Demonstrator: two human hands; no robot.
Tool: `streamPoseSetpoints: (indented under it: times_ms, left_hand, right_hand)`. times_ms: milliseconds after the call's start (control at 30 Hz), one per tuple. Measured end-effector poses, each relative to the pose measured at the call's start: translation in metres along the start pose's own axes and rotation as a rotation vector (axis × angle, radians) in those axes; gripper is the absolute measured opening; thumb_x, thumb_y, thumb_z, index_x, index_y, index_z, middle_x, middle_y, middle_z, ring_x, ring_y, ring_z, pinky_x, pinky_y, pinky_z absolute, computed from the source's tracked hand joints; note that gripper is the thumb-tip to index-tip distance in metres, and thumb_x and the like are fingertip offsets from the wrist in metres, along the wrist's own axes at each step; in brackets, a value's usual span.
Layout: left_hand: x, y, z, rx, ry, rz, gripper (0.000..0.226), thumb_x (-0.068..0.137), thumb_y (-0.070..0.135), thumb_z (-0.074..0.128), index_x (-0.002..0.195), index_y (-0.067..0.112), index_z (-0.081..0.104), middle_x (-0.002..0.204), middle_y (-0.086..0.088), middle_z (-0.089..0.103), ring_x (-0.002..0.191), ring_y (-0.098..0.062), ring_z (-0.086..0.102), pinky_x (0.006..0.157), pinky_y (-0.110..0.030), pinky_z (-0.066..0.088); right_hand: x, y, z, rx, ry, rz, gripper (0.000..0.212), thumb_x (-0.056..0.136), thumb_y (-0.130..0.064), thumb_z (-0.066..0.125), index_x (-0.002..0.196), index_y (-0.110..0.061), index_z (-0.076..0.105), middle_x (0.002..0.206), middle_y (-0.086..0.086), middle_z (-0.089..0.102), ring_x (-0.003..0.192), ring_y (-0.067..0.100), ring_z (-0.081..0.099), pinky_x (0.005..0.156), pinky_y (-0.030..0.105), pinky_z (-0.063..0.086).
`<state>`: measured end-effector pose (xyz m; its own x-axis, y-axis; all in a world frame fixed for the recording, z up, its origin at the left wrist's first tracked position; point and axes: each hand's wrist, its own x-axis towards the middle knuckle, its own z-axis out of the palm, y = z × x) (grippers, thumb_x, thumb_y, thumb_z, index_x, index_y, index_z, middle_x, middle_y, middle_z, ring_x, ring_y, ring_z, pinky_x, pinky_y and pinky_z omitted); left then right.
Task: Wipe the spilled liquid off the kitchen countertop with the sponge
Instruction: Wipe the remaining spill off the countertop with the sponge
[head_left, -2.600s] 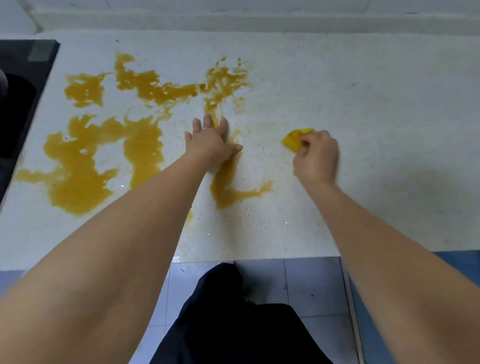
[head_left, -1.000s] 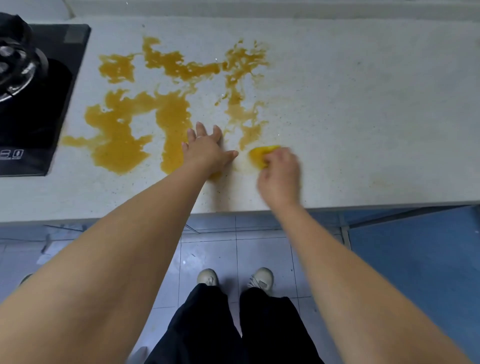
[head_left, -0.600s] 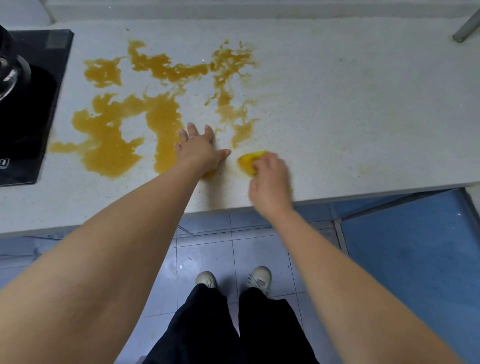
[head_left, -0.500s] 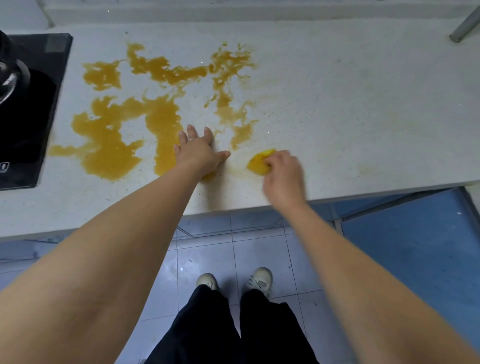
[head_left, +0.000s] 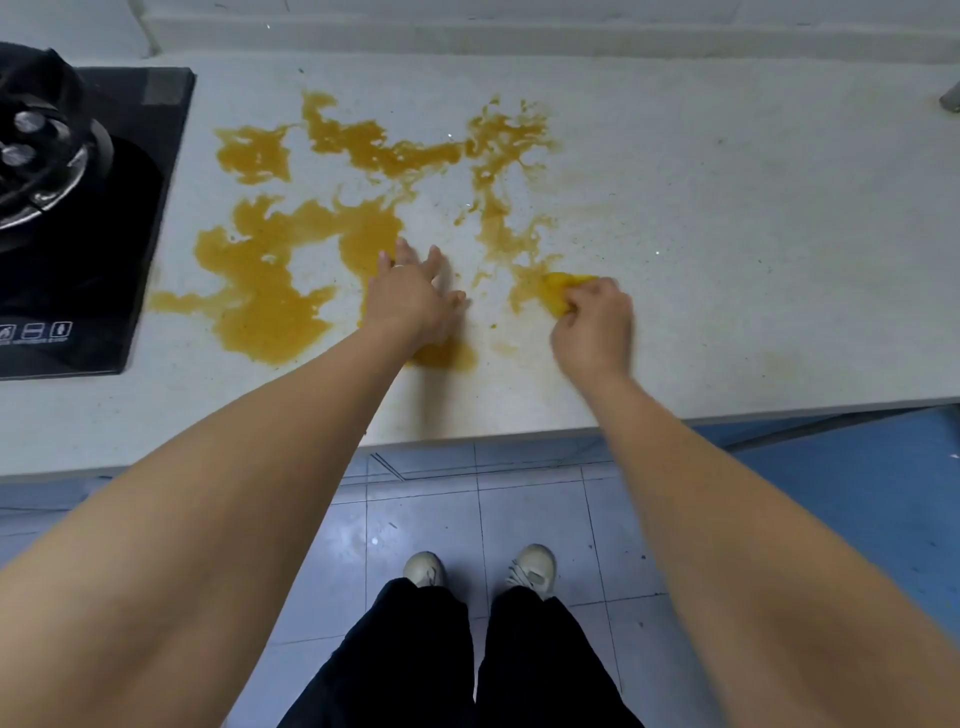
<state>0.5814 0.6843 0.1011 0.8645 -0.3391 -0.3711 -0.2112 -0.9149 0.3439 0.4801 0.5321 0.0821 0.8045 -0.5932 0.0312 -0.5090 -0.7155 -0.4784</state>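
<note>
Centrally, the yellow sponge (head_left: 563, 291) is gripped by the right hand (head_left: 592, 332) on the spill (head_left: 270, 291); the left hand (head_left: 410, 301) is spread flat on the countertop (head_left: 753, 208). A stove (head_left: 78, 218) is seen at upper left.

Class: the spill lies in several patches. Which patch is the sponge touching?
The narrow right-hand streak: the sponge, gripped by the right hand, sits at its near end. The others lie further left.

Your left hand (head_left: 413, 301) is flat, palm down, fingers straight and spread a bit, arm stretched way out. Your right hand (head_left: 592, 325) sits just to its right, fingers curled tight in a pinch, that arm reaching out too.
</note>
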Motion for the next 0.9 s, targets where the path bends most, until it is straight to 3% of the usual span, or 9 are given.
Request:
streamPoseSetpoints:
  times_ms: [67, 133, 167, 300, 467, 633, 800, 833, 900]
  left_hand:
    - [0.008, -0.009, -0.007, 0.033, -0.009, -0.014, 0.068, 0.096, 0.045, 0.044, 0.152, 0.022, 0.012, 0.159, -0.013, -0.008, 0.145, -0.036, -0.006, 0.116, -0.047, 0.013]
    - [0.012, -0.014, -0.007, 0.068, -0.046, -0.014, 0.069, 0.096, 0.046, 0.043, 0.152, 0.022, 0.012, 0.158, -0.014, -0.008, 0.145, -0.036, -0.006, 0.116, -0.047, 0.011]
    - [0.013, -0.015, -0.006, 0.081, -0.057, -0.007, 0.069, 0.096, 0.047, 0.042, 0.152, 0.022, 0.011, 0.158, -0.013, -0.009, 0.145, -0.036, -0.007, 0.116, -0.047, 0.009]
    - [0.015, -0.024, -0.005, 0.073, -0.092, 0.017, 0.071, 0.096, 0.048, 0.043, 0.152, 0.025, 0.008, 0.158, -0.011, -0.012, 0.145, -0.033, -0.01, 0.117, -0.046, 0.005]
    - [0.016, -0.021, -0.01, 0.063, -0.107, 0.02, 0.072, 0.094, 0.046, 0.047, 0.152, 0.024, 0.01, 0.158, -0.011, -0.01, 0.145, -0.034, -0.008, 0.117, -0.045, 0.006]
    - [0.017, -0.023, -0.01, 0.052, -0.109, 0.025, 0.071, 0.095, 0.046, 0.048, 0.152, 0.026, 0.01, 0.158, -0.01, -0.011, 0.145, -0.032, -0.009, 0.117, -0.045, 0.005]
    - [0.017, -0.022, -0.009, 0.043, -0.099, 0.027, 0.071, 0.094, 0.045, 0.048, 0.152, 0.024, 0.012, 0.158, -0.012, -0.01, 0.145, -0.033, -0.009, 0.117, -0.046, 0.005]
    - [0.017, -0.022, -0.009, 0.034, -0.102, 0.025, 0.071, 0.094, 0.045, 0.048, 0.152, 0.025, 0.012, 0.158, -0.011, -0.01, 0.146, -0.032, -0.009, 0.117, -0.045, 0.005]
    - [0.017, -0.024, -0.01, 0.026, -0.111, 0.022, 0.071, 0.094, 0.044, 0.049, 0.152, 0.026, 0.012, 0.158, -0.009, -0.011, 0.146, -0.031, -0.01, 0.117, -0.045, 0.003]
  right_hand:
    - [-0.024, -0.038, 0.025, 0.075, -0.091, -0.291, 0.033, 0.074, 0.002, 0.046, 0.097, -0.002, 0.07, 0.109, 0.018, 0.06, 0.094, 0.038, 0.054, 0.085, 0.038, 0.046]
    - [-0.034, -0.051, 0.038, 0.102, -0.128, -0.433, 0.033, 0.07, -0.001, 0.046, 0.091, -0.004, 0.071, 0.102, 0.017, 0.063, 0.086, 0.038, 0.055, 0.079, 0.04, 0.048]
    - [-0.026, -0.047, 0.035, 0.097, -0.104, -0.397, 0.034, 0.073, -0.001, 0.046, 0.097, -0.005, 0.07, 0.106, 0.016, 0.062, 0.091, 0.037, 0.055, 0.083, 0.04, 0.047]
    - [0.015, -0.016, 0.018, 0.009, 0.065, 0.073, 0.036, 0.079, 0.003, 0.045, 0.108, -0.002, 0.066, 0.117, 0.018, 0.056, 0.105, 0.036, 0.051, 0.092, 0.036, 0.041]
    - [-0.016, -0.053, 0.043, 0.057, -0.088, -0.339, 0.033, 0.077, 0.003, 0.049, 0.103, -0.003, 0.069, 0.109, 0.016, 0.06, 0.096, 0.034, 0.053, 0.087, 0.039, 0.045]
    - [0.024, -0.019, 0.012, -0.035, 0.074, 0.164, 0.038, 0.081, 0.002, 0.045, 0.113, -0.002, 0.063, 0.121, 0.019, 0.053, 0.108, 0.034, 0.05, 0.092, 0.031, 0.04]
    - [-0.012, -0.064, 0.044, 0.021, -0.104, -0.298, 0.035, 0.081, 0.002, 0.048, 0.11, -0.004, 0.065, 0.116, 0.015, 0.058, 0.1, 0.033, 0.05, 0.09, 0.039, 0.044]
    - [-0.006, -0.058, 0.04, -0.009, -0.08, -0.282, 0.036, 0.082, 0.002, 0.047, 0.113, -0.005, 0.064, 0.117, 0.014, 0.057, 0.101, 0.032, 0.05, 0.091, 0.039, 0.044]
    - [0.014, -0.037, 0.024, -0.055, 0.004, -0.051, 0.038, 0.083, 0.002, 0.045, 0.115, -0.006, 0.063, 0.121, 0.014, 0.055, 0.106, 0.031, 0.049, 0.094, 0.036, 0.043]
